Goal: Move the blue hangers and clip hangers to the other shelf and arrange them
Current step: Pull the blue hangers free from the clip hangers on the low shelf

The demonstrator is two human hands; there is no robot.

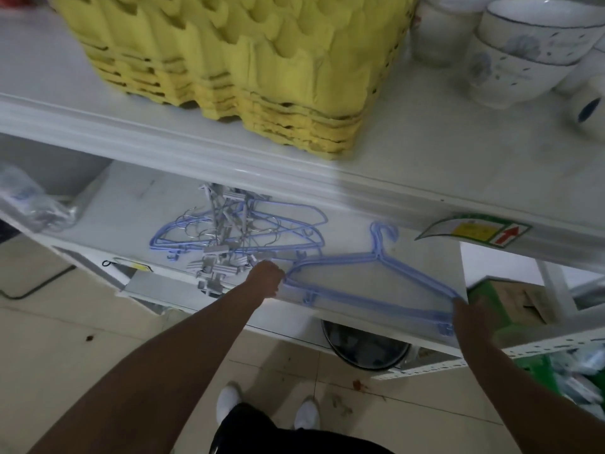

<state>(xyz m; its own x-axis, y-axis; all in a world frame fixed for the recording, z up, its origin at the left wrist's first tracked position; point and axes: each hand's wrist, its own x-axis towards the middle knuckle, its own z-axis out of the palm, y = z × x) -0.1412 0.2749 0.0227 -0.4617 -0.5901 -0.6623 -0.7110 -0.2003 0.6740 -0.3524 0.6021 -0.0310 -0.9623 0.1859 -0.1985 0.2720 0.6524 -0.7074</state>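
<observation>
A stack of blue hangers (370, 291) lies at the front of the lower white shelf (425, 257), hooks pointing toward the back. My left hand (265, 278) grips its left corner and my right hand (471, 317) grips its right corner. Behind and to the left, more blue hangers (288, 224) lie tangled with grey metal clip hangers (222, 253) in a pile. The pile's far end is hidden under the upper shelf.
The upper shelf (393, 152) overhangs the lower one and carries stacked yellow egg trays (229, 60) and white bowls (530, 50). A plastic bag (29, 201) lies at the left of the lower shelf. Below are a dark bucket (363, 348), a green carton (497, 299) and my white shoes.
</observation>
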